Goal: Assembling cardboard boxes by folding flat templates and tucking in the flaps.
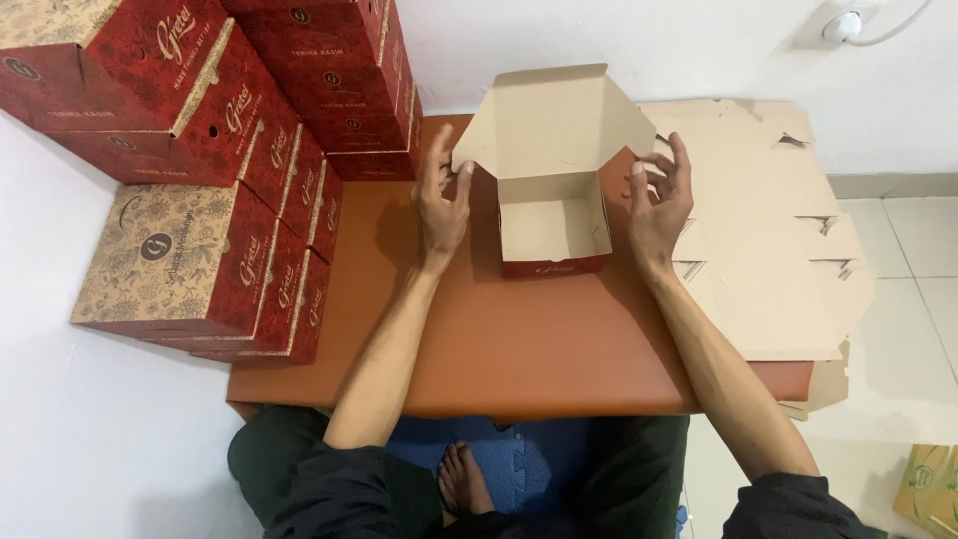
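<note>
Nearly formed: box (552, 215) stands on the counter (499, 339), lid up.
Left hand (441, 200) touches a flap; right hand (657, 205) hovers spread, empty. Finished boxes (200, 170) stacked; flat blanks (768, 240) wait.

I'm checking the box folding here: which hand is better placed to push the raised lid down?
Left, probably. The left hand has fingertips touching the raised brown cardboard lid at its left flap corner. The right hand is spread open beside the open red cardboard box, seemingly not touching it.

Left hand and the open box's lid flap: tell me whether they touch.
Touching. The head view shows the left hand with its fingers meeting the lower left edge of the lid flap of the open box.
</note>
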